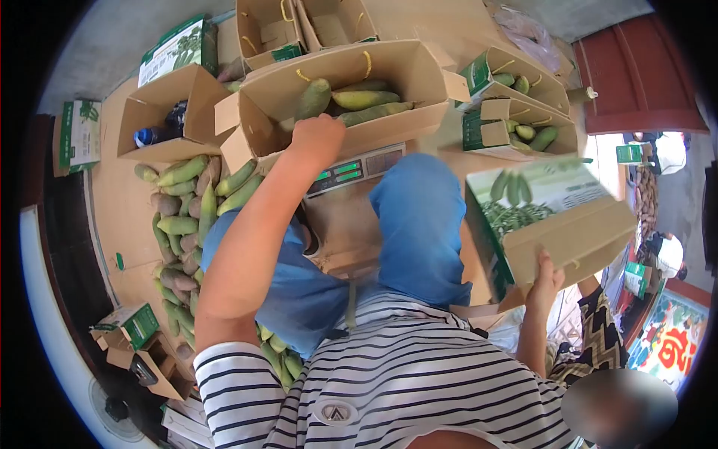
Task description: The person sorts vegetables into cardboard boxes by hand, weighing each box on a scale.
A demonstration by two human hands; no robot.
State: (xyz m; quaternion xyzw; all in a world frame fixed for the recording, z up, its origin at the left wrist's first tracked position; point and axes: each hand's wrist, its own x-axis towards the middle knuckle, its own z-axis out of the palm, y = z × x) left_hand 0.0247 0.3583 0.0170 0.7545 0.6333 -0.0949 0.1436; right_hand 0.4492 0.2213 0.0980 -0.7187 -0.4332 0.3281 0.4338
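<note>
My left hand (320,138) reaches over the near wall of a large open cardboard box (262,112), closed at the lower end of a green radish (313,99); its fingertips are partly hidden. More green radishes (366,99) lie inside that box. Under its near side is a digital scale (357,170) with lit green displays. On the right, my right hand (547,277) grips the edge of an open printed carton (557,232) with radishes pictured on it. This carton is tilted beside my right knee, its far edge blurred.
A pile of radishes (179,224) covers the floor at left, near a carton holding a blue-capped bottle (153,135). Two filled cartons (523,131) stand at right; two open cartons (269,34) stand behind. A person in patterned clothing (602,329) is close at lower right.
</note>
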